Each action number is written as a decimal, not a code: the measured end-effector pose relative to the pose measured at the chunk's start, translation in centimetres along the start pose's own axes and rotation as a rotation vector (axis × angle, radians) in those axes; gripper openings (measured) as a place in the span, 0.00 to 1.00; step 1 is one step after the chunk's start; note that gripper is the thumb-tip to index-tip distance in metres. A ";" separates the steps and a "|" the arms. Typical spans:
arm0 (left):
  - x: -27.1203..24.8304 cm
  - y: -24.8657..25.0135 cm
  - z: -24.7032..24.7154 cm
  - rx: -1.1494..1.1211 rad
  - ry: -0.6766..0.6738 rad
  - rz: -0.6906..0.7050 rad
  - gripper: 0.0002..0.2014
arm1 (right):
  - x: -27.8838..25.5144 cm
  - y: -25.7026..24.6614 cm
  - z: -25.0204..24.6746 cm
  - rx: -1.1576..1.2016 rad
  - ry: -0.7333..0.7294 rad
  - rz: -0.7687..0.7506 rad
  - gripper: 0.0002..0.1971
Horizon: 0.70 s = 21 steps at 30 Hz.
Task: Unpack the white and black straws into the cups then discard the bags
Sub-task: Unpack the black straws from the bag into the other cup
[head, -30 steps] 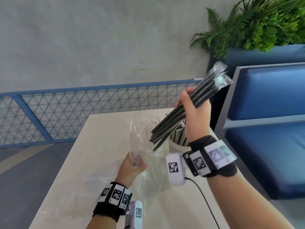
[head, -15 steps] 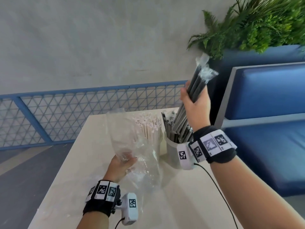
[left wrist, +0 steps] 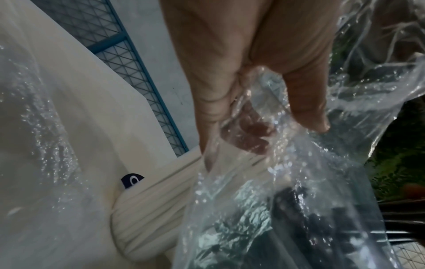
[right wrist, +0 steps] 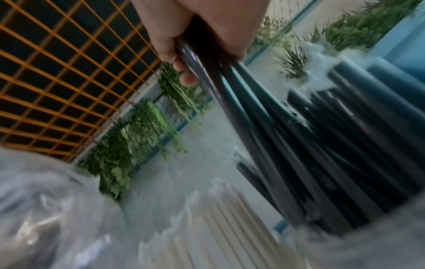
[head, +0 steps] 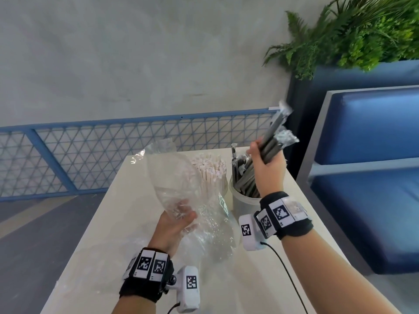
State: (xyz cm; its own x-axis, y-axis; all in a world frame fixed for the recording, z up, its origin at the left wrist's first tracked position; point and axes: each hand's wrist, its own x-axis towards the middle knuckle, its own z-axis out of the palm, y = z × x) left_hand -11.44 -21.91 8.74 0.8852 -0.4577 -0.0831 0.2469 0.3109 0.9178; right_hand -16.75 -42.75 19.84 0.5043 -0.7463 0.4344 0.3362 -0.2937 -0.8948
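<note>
Head view: on the surface [head: 108,223], the left hand [head: 174,225] clutches the empty bag [head: 172,177] at seven o'clock. The right hand [head: 267,162] grips black straws [head: 272,141] entering the cup [head: 242,205] at three o'clock; they could splay out or tip it.

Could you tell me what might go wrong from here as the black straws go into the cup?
1. The right hand grips the black straws at a tilt over the already crowded cup; some could catch on those inside or miss the rim.
2. That cup stands near the table edge; a sideways push may tip it.
3. The clear bag in the left hand hangs against the white straws and could drag them.
</note>
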 end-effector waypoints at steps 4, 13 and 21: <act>0.2 0.3 0.5 -0.034 -0.023 -0.012 0.24 | 0.9 -0.3 0.1 -0.027 -0.085 -0.033 0.04; 1.0 0.8 1.7 -0.027 -0.056 -0.003 0.47 | 1.3 5.5 0.1 -0.294 -0.113 0.251 0.13; 1.1 0.5 1.1 -0.036 -0.066 -0.026 0.46 | 4.5 -0.7 -0.8 -0.040 0.096 -0.033 0.06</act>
State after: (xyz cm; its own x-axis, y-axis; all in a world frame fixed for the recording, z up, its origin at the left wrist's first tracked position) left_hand -10.75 -23.20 9.55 0.8508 -0.5194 -0.0795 0.2844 0.3279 0.9009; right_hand -15.37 -46.38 22.31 0.4145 -0.7890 0.4535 0.3183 -0.3411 -0.8845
